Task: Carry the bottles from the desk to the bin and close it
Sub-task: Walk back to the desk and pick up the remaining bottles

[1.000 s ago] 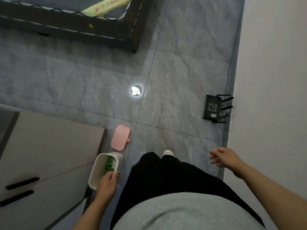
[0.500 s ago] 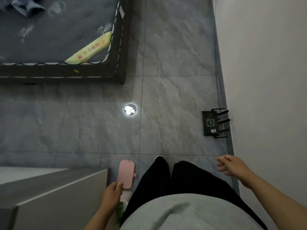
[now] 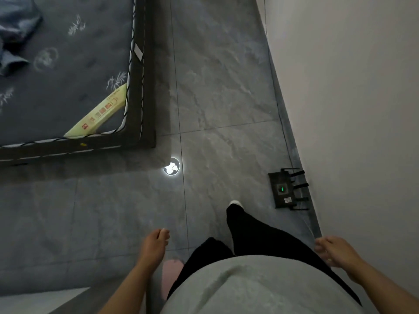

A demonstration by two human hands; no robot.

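The pink bin lid (image 3: 169, 275) lies on the floor at the bottom, partly hidden behind my left forearm and my body. The white bin and the bottles are out of view. My left hand (image 3: 155, 244) hangs above the lid with loosely curled fingers and holds nothing. My right hand (image 3: 335, 250) hangs near the wall at the lower right, fingers loosely curled, empty.
A dark mattress (image 3: 68, 75) with a yellow-green packet (image 3: 99, 116) fills the upper left. A black router (image 3: 286, 191) stands on the floor by the white wall (image 3: 362, 109). A round lit spot (image 3: 171, 166) glows on the grey tiles. A pale cabinet corner (image 3: 34, 300) shows at bottom left.
The view has swung up and away from the bin. My left hand has left the bin and now hangs free above the pink lid. The bin has dropped out of view.
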